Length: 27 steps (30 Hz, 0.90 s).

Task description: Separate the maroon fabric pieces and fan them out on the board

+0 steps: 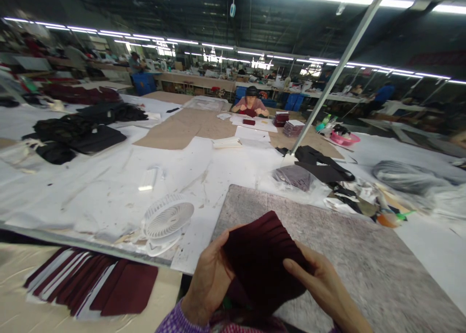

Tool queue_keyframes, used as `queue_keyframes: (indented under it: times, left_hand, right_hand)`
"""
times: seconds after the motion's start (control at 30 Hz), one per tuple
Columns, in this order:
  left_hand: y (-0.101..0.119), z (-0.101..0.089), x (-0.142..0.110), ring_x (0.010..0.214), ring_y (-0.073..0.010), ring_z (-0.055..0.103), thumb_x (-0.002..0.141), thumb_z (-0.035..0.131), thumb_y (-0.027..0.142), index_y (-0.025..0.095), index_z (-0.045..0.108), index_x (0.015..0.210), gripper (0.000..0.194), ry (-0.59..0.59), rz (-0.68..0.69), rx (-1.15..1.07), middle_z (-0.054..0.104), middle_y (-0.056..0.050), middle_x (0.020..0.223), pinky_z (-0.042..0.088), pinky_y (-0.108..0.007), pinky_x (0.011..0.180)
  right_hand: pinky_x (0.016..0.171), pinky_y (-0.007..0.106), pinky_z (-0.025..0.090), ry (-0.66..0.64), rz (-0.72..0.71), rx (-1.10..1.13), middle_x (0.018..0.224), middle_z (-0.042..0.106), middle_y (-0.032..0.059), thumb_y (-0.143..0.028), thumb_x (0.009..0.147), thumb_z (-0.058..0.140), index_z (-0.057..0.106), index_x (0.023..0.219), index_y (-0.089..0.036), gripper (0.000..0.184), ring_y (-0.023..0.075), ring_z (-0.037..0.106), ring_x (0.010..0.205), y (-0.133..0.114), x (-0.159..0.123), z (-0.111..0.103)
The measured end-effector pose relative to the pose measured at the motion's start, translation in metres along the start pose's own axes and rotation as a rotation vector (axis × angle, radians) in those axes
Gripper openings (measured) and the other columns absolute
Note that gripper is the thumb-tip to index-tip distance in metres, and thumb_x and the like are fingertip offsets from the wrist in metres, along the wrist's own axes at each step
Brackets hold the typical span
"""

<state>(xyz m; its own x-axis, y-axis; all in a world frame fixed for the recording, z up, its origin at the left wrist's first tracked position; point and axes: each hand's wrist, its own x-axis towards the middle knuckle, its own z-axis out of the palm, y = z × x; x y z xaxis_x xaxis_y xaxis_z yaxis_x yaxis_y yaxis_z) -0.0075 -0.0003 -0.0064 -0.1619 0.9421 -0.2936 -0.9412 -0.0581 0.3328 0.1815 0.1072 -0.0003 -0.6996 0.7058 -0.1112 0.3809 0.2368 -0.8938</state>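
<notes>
1. Fanned maroon panels (pixel 133 289), pale pieces between – lying on a cream surface (pixel 168 294), just below the white table's (pixel 91 187) front edge.
2. White fan (pixel 169 220) near that edge, between the panels and the grey board (pixel 367 260).
3. Left hand (pixel 209 270): half-curled, gripping the stack's left edge.
4. Maroon fabric stack (pixel 260 260): held tilted between both hands, layers stepped along its upper right edge.
5. Right hand (pixel 320 277): partly closed – thumb on the face, gripping the right edge. Board surface extends right of it; clear plastic bag (pixel 296 177) just past the board's far edge.
</notes>
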Motion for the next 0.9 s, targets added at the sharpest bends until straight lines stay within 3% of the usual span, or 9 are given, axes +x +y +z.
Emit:
queue_keyframes:
  times: [0.17,0.27,0.37,0.5,0.6,0.67,0.73,0.8,0.9]
  left_hand:
    - [-0.004,-0.003,-0.003,0.111,-0.0252,0.057,0.085,0.053,0.032,0.017,0.062,0.114,0.034,-0.115,0.105,0.103,0.067,-0.009,0.114,0.042,-0.039,0.098]
    - [-0.012,-0.008,-0.003,0.118,-0.0256,0.052,0.069,0.072,0.014,0.024,0.056,0.122,0.056,-0.171,0.216,0.322,0.063,-0.005,0.122,0.037,-0.039,0.103]
    - [-0.021,-0.013,0.001,0.115,-0.0237,0.054,0.068,0.071,0.008,0.024,0.055,0.123,0.060,-0.066,0.258,0.508,0.065,-0.004,0.119,0.037,-0.039,0.104]
    - [-0.033,-0.019,0.009,0.111,-0.0223,0.058,0.072,0.067,0.009,0.023,0.054,0.123,0.054,0.012,0.282,0.508,0.066,-0.004,0.116,0.040,-0.038,0.101]
    - [-0.040,-0.023,0.015,0.108,-0.0227,0.059,0.072,0.066,0.009,0.021,0.054,0.123,0.054,0.030,0.276,0.498,0.069,-0.005,0.111,0.042,-0.039,0.099]
    - [-0.044,-0.028,0.019,0.105,-0.0223,0.061,0.072,0.066,0.011,0.019,0.055,0.121,0.051,0.043,0.274,0.546,0.069,-0.005,0.109,0.043,-0.039,0.098]
    - [-0.045,-0.036,0.025,0.107,-0.0216,0.059,0.076,0.063,0.015,0.018,0.054,0.121,0.046,0.021,0.285,0.670,0.066,-0.007,0.115,0.043,-0.037,0.098]
    - [-0.045,-0.051,0.033,0.110,-0.0211,0.058,0.083,0.053,0.021,0.018,0.050,0.123,0.040,-0.014,0.298,0.889,0.062,-0.009,0.122,0.046,-0.036,0.095]
    - [-0.048,-0.087,0.045,0.101,-0.0215,0.062,0.086,0.044,0.022,0.014,0.058,0.112,0.030,0.002,0.292,1.185,0.067,-0.012,0.110,0.051,-0.037,0.086]
  right_hand:
    - [0.083,0.036,0.049,0.005,0.038,0.059,0.095,0.069,0.0037,-0.042,0.082,0.056,0.064,0.103,-0.022,0.030,0.0249,0.062,0.089,-0.002,0.003,0.003]
    - [0.082,0.037,0.049,0.008,0.070,0.103,0.099,0.069,0.0055,-0.043,0.082,0.056,0.064,0.104,-0.020,0.033,0.0264,0.062,0.092,-0.007,0.004,0.003]
    - [0.077,0.037,0.051,0.028,0.108,0.096,0.089,0.069,0.0055,-0.045,0.080,0.057,0.065,0.096,-0.019,0.032,0.0267,0.063,0.087,-0.007,0.006,0.004]
    - [0.070,0.034,0.053,0.125,0.158,0.153,0.079,0.068,0.0041,-0.046,0.074,0.064,0.062,0.082,-0.019,0.029,0.0239,0.064,0.078,0.006,0.009,0.010]
    - [0.072,0.034,0.053,0.190,0.184,0.375,0.083,0.070,0.0027,-0.042,0.068,0.072,0.058,0.096,-0.021,0.038,0.0222,0.065,0.080,0.019,0.012,0.016]
    - [0.076,0.035,0.053,0.140,0.234,0.488,0.089,0.071,0.0032,-0.040,0.068,0.072,0.058,0.103,-0.021,0.042,0.0222,0.065,0.083,0.028,0.013,0.016]
    - [0.078,0.035,0.051,0.113,0.298,0.495,0.091,0.071,0.0038,-0.040,0.069,0.071,0.064,0.096,-0.020,0.035,0.0219,0.065,0.083,0.040,0.012,0.009]
    - [0.078,0.035,0.049,0.190,0.339,0.394,0.089,0.071,0.0033,-0.041,0.068,0.071,0.067,0.086,-0.019,0.029,0.0216,0.064,0.081,0.054,0.008,-0.005]
    - [0.075,0.035,0.047,0.299,0.385,0.192,0.087,0.071,0.0033,-0.044,0.067,0.070,0.067,0.084,-0.019,0.030,0.0221,0.062,0.078,0.079,0.002,-0.036]
